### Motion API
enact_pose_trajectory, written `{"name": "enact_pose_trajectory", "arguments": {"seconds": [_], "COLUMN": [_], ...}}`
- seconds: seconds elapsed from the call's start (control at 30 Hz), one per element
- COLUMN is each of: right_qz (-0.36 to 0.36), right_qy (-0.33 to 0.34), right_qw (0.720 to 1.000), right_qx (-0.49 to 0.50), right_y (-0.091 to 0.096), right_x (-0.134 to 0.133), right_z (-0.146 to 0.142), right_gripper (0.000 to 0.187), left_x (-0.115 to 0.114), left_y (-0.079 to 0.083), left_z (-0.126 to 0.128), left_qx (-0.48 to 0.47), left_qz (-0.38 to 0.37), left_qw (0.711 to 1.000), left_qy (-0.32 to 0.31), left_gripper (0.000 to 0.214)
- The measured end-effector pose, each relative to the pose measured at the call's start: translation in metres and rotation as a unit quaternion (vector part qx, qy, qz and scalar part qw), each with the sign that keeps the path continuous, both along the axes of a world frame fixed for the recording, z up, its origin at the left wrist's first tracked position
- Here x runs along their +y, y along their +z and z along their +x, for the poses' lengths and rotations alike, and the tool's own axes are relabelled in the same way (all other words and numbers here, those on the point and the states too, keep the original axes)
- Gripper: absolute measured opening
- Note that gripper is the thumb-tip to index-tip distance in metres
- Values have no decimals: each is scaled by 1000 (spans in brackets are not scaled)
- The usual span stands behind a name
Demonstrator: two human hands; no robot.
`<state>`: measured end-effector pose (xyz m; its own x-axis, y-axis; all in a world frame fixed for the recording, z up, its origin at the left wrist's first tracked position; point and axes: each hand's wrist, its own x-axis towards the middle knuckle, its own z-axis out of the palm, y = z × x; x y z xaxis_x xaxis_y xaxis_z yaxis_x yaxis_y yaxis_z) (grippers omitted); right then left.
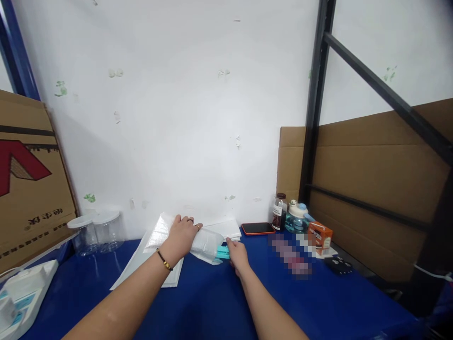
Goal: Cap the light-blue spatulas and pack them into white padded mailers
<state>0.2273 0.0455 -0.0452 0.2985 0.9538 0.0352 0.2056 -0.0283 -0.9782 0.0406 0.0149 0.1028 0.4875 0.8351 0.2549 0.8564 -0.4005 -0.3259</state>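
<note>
A white bubble-wrap bag (206, 243) lies across the middle of the table, its mouth towards the right. My left hand (181, 236) grips it from above, fingers closed over its upper edge. From the mouth sticks out a teal plastic piece (222, 252); the rest of it is hidden, and its kind cannot be made out. My right hand (238, 255) pinches the outer end of this piece between thumb and fingers. Flat white mailers (172, 279) lie under the bag and my left hand. Behind the bag rests a small stack of white sheets (228, 230).
Two clear lidded jars (109, 233) stand at the left, near a white power strip (38, 288). On the right are a phone (258, 229), a dark-capped bottle (279, 212), a blue-green cup (296, 219) and an orange box (320, 237). A black metal post (314, 94) rises behind them.
</note>
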Motion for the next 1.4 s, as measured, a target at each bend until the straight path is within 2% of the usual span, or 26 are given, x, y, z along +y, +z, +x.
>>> {"name": "enact_pose_trajectory", "arguments": {"seconds": [0.03, 0.07, 0.13, 0.23, 0.37, 0.47, 0.6, 0.7, 0.77, 0.87, 0.93, 1.03, 1.17, 1.27, 1.4], "right_qz": [12, 14, 3, -31, -54, -45, -7, 46, 98, 193, 223, 220, 225, 230, 228], "right_qy": [-16, -26, -33, -37, -41, -34, -31, -48, -8, 152, 214, 209, 199, 205, 212], "right_qw": [992, 982, 967, 956, 938, 928, 911, 885, 879, 855, 832, 830, 834, 835, 843], "right_qx": [-124, -187, -253, -290, -340, -369, -412, -461, -467, -457, -461, -468, -463, -456, -438], "right_y": [1, 3, 4, 4, 0, -3, -3, 2, 6, 9, 7, 3, 0, 0, 0], "right_x": [1, 1, 1, 0, -2, -4, -8, -15, -19, -24, -25, -22, -17, -16, -14], "right_z": [7, 15, 27, 34, 23, 10, -1, -4, -5, -12, -18, -20, -13, -9, -7], "right_gripper": [43, 44, 42, 40, 43, 42, 40, 44, 44, 34, 29, 17, 18, 22, 23], "left_x": [3, 5, 9, 12, 10, 5, -2, -2, -1, 2, 6, 15, 22, 17, 9], "left_y": [-7, -13, -22, -25, -15, -1, 13, 15, 13, 7, 6, 8, 8, -3, -27], "left_z": [-7, -14, -27, -43, -54, -48, -34, -28, -28, -32, -41, -67, -115, -137, -141], "left_qx": [1, 0, 6, 29, 37, 33, 45, 51, 52, 49, 46, 29, -47, -143, -230], "left_qz": [-7, -13, -23, -28, -15, 11, 56, 67, 65, 58, 45, 15, -21, 16, 44], "left_qw": [1000, 1000, 999, 998, 997, 997, 997, 996, 996, 997, 998, 997, 992, 985, 971], "left_qy": [8, 15, 26, 44, 69, 62, 27, 19, 20, 21, 29, 63, 114, 91, 41], "left_gripper": [52, 55, 60, 58, 47, 39, 40, 39, 38, 39, 44, 59, 82, 75, 72]}}
